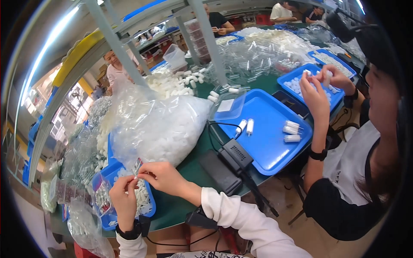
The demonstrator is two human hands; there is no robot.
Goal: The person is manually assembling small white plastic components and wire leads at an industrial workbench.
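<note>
My left hand and my right hand meet above a blue tray at the table's front edge. Both are closed in a pinch, fingertips close together. A small piece, thin and partly white, is between them, too small to name. Small white plastic parts fill the tray under my hands. Beside my left hand, a clear plastic box holds thin parts with red and white on them. Just beyond my fingers rests a large clear bag full of white pieces.
To the right are black power adapters with cables and a blue tray with several white cylinders. A co-worker at the right handles white parts over another blue tray. Metal posts and heaps of clear tubes stand beyond.
</note>
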